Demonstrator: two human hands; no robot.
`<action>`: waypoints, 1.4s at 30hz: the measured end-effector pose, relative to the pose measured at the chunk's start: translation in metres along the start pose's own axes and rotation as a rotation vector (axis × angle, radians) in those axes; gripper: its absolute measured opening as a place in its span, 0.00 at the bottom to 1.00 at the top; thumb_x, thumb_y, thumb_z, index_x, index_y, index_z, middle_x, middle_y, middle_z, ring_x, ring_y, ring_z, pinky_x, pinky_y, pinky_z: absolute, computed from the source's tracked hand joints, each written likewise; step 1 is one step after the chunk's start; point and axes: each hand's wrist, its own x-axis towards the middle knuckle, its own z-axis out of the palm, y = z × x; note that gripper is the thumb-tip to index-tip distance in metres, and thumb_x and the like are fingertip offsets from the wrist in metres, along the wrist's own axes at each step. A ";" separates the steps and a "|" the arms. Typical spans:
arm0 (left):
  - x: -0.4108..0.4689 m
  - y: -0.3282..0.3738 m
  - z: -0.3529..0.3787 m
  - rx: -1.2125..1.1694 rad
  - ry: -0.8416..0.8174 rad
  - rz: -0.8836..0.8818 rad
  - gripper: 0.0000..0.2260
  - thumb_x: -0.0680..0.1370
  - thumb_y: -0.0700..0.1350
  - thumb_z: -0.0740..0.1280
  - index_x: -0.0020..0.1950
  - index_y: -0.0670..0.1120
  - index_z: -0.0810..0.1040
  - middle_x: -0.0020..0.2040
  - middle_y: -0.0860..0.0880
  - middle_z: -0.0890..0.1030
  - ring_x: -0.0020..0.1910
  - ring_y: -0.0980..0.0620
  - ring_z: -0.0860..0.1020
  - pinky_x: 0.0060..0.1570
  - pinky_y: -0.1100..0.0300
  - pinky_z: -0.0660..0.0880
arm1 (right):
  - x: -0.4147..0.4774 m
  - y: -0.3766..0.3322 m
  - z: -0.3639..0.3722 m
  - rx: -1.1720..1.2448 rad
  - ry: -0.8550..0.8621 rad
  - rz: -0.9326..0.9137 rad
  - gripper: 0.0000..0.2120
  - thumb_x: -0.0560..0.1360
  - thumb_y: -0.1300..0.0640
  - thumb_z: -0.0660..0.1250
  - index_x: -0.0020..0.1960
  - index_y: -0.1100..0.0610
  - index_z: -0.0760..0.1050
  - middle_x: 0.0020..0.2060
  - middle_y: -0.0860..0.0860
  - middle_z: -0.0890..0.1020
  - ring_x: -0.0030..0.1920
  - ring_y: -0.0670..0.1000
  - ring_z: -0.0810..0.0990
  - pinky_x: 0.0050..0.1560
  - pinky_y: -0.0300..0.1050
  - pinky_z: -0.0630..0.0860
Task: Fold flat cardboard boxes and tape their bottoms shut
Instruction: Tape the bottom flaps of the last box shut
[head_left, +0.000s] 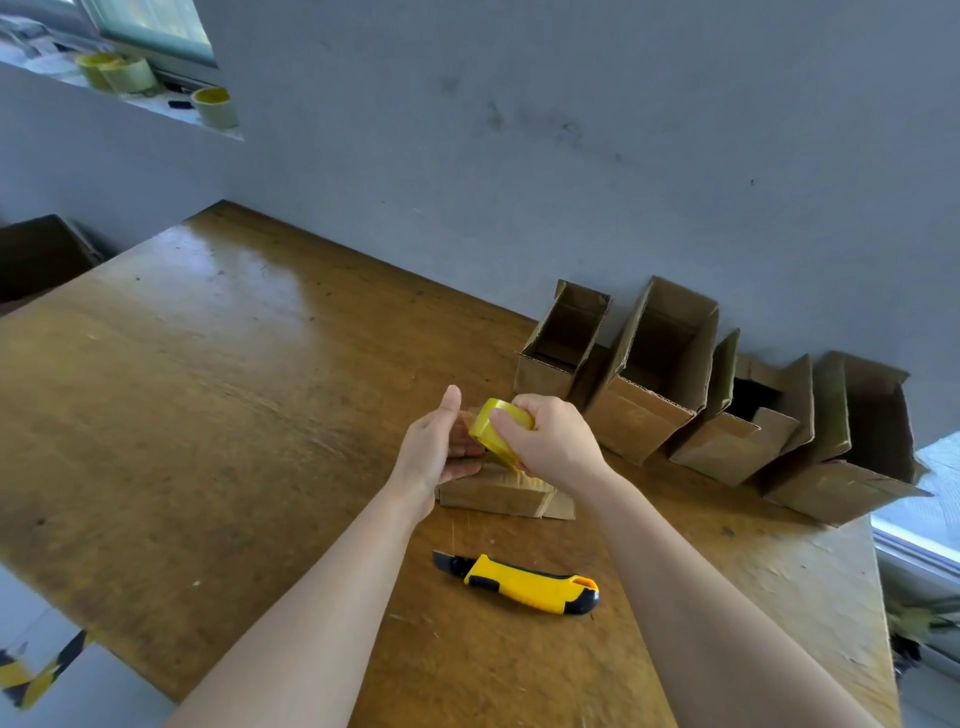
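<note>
Cardboard box (498, 496) you're taping sits on the table (208, 405), right of centre, just beyond the utility knife (519, 582) and near the row of folded boxes (644, 374). Only its near side & a bit of the top show. The rest is hidden behind your hands, so the flaps can't be read. Tape roll (485, 423), yellowish, is tilted just above the box top; a short strip runs from it down to the cardboard, but where it ends is blurred. Your right hand (553, 441) grips the roll from above, fingers curled over it w/ the thumb on its outer face. Your left hand (434, 449) is open: thumb up, fingers fairly straight, reaching under the roll to the box top. Its fingertips are partly covered by the roll, so can't tell if they touch the tape end. The knife, yellow/black, lies flat nearer you, apart from the box, blade end pointing left. The folded boxes, four of them, stand open-topped against the wall (571, 156). Spare tape rolls (130, 75) sit on the window ledge top left, soft-focus. Dark box (36, 260) at the left edge is cut off by the frame.
</note>
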 end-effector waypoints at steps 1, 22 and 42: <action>-0.001 0.001 0.001 0.014 0.006 0.011 0.27 0.74 0.66 0.60 0.54 0.44 0.81 0.48 0.45 0.84 0.48 0.49 0.82 0.49 0.50 0.81 | 0.001 -0.002 0.000 -0.025 -0.014 0.001 0.12 0.77 0.42 0.61 0.45 0.49 0.77 0.35 0.44 0.78 0.35 0.46 0.80 0.34 0.39 0.78; 0.001 -0.009 0.006 0.103 0.321 0.105 0.09 0.81 0.43 0.61 0.42 0.41 0.71 0.44 0.43 0.78 0.42 0.47 0.81 0.32 0.57 0.80 | 0.002 -0.004 -0.016 -0.181 -0.059 -0.146 0.18 0.71 0.34 0.66 0.42 0.50 0.75 0.33 0.44 0.75 0.34 0.45 0.74 0.30 0.36 0.65; 0.010 -0.024 0.000 0.218 0.549 0.113 0.08 0.81 0.46 0.60 0.43 0.47 0.71 0.43 0.47 0.78 0.41 0.52 0.79 0.30 0.64 0.72 | 0.011 0.001 -0.015 -0.566 0.118 -0.098 0.21 0.76 0.36 0.58 0.40 0.52 0.77 0.29 0.45 0.75 0.30 0.45 0.74 0.27 0.38 0.67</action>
